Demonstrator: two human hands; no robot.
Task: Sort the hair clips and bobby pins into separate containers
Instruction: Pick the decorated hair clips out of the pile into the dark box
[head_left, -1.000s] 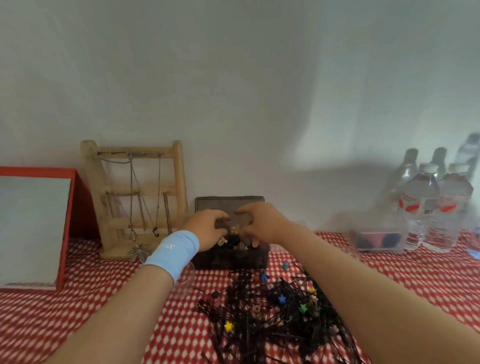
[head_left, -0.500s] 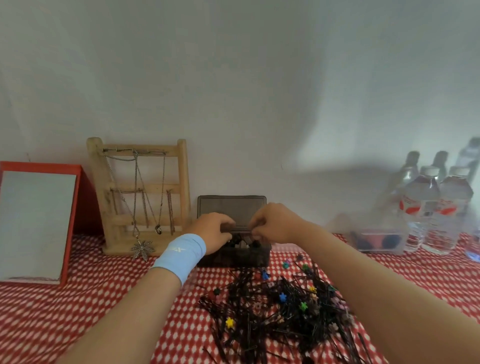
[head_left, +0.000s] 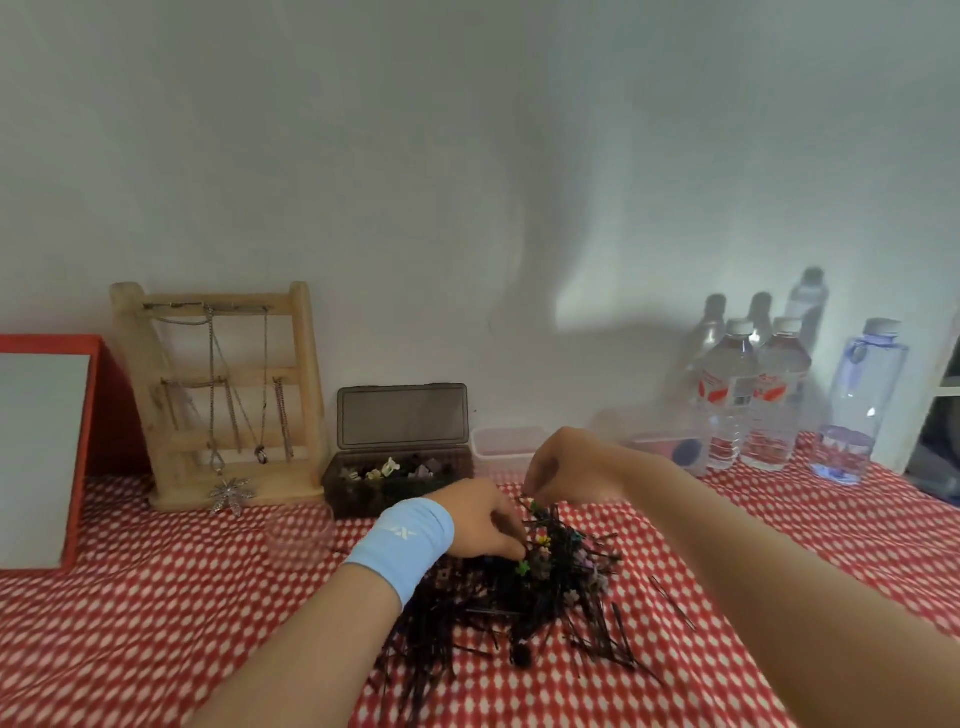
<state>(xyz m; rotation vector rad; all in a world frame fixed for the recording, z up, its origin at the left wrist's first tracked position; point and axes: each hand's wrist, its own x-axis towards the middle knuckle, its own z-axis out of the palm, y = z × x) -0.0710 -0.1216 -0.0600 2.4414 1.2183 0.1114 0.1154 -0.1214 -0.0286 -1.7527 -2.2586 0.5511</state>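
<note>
- The heap of black bobby pins and small coloured hair clips lies at lower centre on the red checked cloth, all mixed together, so most of the sorting looks undone.
- The left hand, with a pale blue wristband, dips curled fingers into the heap's left edge beside a green flower clip. Whether it pinches anything I cannot tell.
- The right hand curls its fingertips down onto the heap's far edge, likely picking out a clip, but blur hides what.
- The dark box, its lid propped open, sits just beyond the heap and holds clips, an easy reach for each drop.
- A clear tub stands to the right of the box, probably meant for the pins.
</note>
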